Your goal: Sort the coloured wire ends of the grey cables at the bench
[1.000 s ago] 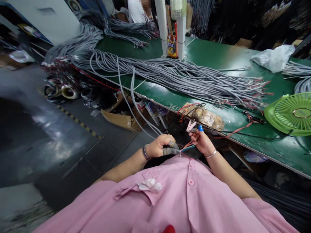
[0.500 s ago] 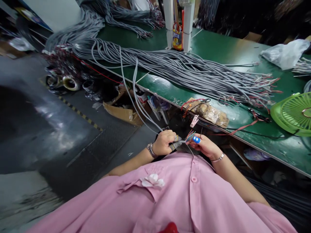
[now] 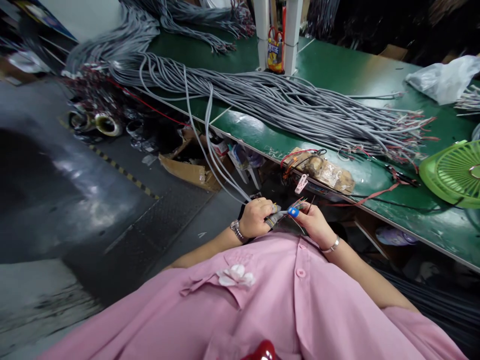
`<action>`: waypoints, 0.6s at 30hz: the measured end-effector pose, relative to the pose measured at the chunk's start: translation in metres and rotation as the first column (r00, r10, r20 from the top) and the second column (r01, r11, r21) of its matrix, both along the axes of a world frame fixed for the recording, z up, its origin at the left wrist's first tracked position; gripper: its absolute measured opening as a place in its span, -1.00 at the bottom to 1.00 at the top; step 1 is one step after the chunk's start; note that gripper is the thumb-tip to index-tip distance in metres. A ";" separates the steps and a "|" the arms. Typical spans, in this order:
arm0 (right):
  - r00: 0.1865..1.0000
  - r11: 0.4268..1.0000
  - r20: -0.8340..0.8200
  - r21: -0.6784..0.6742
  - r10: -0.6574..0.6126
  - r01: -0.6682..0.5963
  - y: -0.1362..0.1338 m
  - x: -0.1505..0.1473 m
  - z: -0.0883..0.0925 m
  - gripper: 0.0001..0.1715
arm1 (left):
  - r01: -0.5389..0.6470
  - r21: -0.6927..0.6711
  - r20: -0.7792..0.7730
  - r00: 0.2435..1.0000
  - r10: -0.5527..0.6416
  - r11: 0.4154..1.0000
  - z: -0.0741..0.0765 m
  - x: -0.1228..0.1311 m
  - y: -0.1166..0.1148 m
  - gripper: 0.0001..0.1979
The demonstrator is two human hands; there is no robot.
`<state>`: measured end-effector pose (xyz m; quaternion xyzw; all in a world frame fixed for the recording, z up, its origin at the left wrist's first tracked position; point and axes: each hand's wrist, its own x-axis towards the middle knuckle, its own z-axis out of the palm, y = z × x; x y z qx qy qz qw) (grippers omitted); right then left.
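In front of my chest, my left hand (image 3: 258, 218) is closed around a grey cable (image 3: 234, 187), with grey coverings on its thumb and forefinger. From the stripped end fan out thin coloured wires (image 3: 298, 202). My right hand (image 3: 313, 222) pinches at the base of these wires, close to the left fingertips; a blue cover sits on its thumb. A thin dark rod sticks up by the right fingers, and I cannot make out what it is. The held cable and a few others loop down from the large bundle of grey cables (image 3: 262, 95) on the green table (image 3: 330, 65).
A wooden block (image 3: 326, 172) with a pink clip (image 3: 301, 184) is at the table's near edge. To the right are pliers (image 3: 403, 176) and a green fan (image 3: 455, 172). A plastic bag (image 3: 442, 80) lies further back. A cardboard box (image 3: 187, 172) stands under the table's edge.
My right hand has moved left along the wires, its blue-covered thumb now at the end of the cable sheath. The left hand keeps its hold on the cable.
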<state>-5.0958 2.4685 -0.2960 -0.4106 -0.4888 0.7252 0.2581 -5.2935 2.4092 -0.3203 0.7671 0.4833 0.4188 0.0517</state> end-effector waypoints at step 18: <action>0.960 0.963 -0.141 -0.153 -0.243 0.221 0.002 0.007 -0.006 -0.81 | -0.073 -0.006 0.054 0.996 0.073 0.997 -0.006 -0.004 -0.002 -0.86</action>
